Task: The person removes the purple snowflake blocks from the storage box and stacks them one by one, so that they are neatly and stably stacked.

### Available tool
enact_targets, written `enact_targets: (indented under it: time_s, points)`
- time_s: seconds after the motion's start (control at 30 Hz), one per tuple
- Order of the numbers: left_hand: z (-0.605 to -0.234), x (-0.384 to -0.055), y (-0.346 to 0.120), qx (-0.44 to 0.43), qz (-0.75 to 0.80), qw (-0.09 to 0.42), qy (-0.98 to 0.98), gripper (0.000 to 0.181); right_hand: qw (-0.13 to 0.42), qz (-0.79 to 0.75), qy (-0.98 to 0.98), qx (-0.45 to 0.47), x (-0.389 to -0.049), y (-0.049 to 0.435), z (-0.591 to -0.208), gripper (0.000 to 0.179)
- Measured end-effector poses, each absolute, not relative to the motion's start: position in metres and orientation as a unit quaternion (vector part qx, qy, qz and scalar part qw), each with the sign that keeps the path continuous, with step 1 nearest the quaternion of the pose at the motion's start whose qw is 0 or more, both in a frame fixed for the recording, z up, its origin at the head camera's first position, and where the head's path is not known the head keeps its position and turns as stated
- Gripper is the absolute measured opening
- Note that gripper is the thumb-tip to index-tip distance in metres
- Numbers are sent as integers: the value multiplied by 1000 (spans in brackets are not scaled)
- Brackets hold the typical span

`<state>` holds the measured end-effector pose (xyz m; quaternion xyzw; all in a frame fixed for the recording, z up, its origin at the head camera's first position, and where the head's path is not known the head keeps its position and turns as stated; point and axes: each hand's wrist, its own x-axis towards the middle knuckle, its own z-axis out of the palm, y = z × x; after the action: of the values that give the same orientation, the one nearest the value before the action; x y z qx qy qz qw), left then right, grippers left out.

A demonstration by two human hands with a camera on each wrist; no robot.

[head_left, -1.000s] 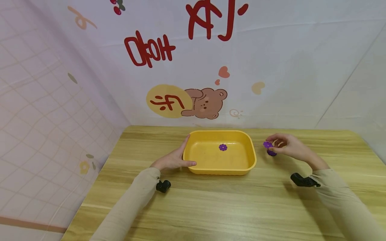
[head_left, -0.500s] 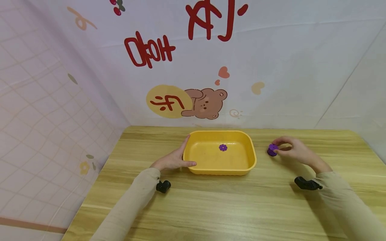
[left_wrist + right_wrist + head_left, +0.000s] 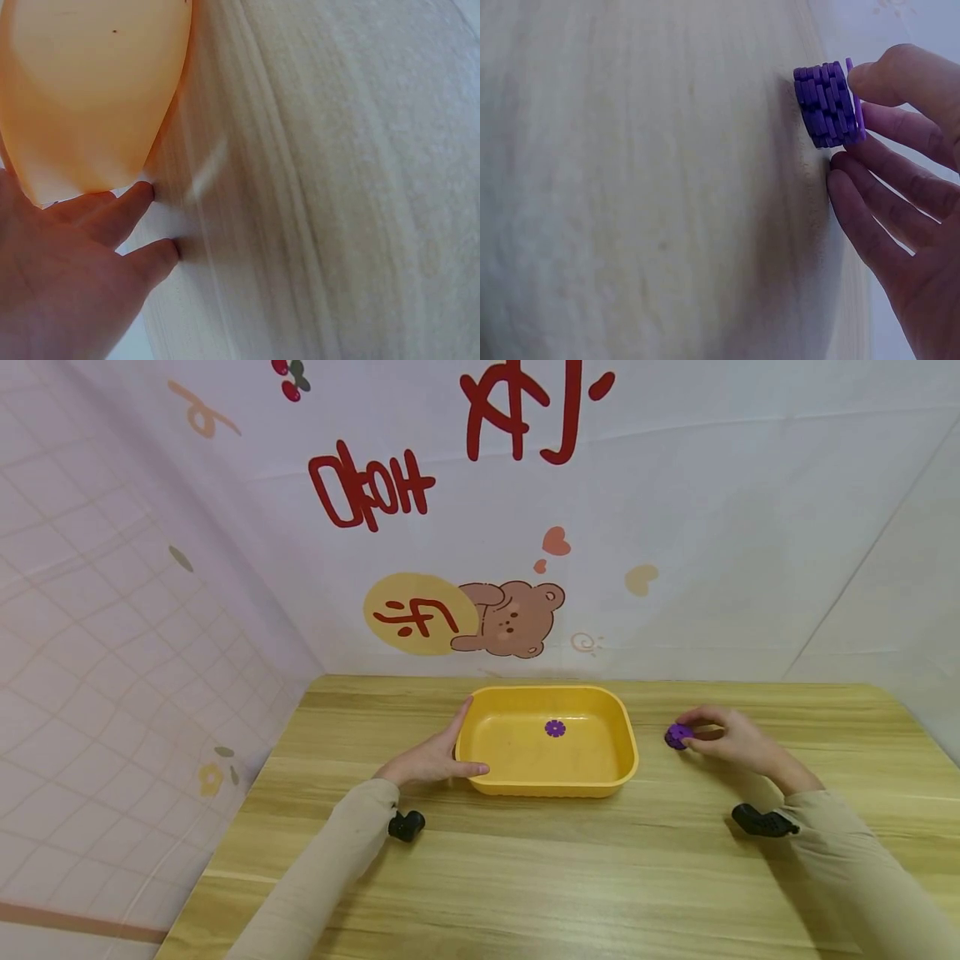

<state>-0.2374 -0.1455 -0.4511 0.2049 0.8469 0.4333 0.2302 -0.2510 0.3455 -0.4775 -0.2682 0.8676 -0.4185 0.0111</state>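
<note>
My right hand point(image 3: 723, 739) pinches a bright purple flower-shaped disc point(image 3: 856, 101) by its edge, thumb against index finger. That disc lies at the top of a short stack of purple flower-shaped discs point(image 3: 825, 106), slightly tilted from it in the right wrist view. The other right fingers rest low beside the stack, near the tabletop. My left hand point(image 3: 431, 758) holds the left end of a yellow plastic tray point(image 3: 543, 787), thumb over the front corner and fingers along the outer wall. One more purple flower-shaped disc point(image 3: 555, 728) lies flat inside the tray, toward the back.
The wooden table point(image 3: 525, 877) runs back to a wall hanging point(image 3: 720, 552) printed with a bear and red characters. The stack stands a short way right of the tray. A black wrist camera point(image 3: 763, 820) projects from the right sleeve, another wrist camera point(image 3: 407, 825) from the left.
My right hand has moved slightly right and down, bringing the pinched disc from beside the stack onto its top. The left hand and tray have stayed put.
</note>
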Motion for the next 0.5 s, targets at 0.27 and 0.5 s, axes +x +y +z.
enact_targets:
  time_s: [0.27,0.5]
  points:
    - [-454,-238,-146,209,437,227,845,118,9,-411,872,-266,-249,343,-476,26]
    - [-454,-239,-146,211,439,226,843,118,5,-406,873,-270,-251,345,-478,27]
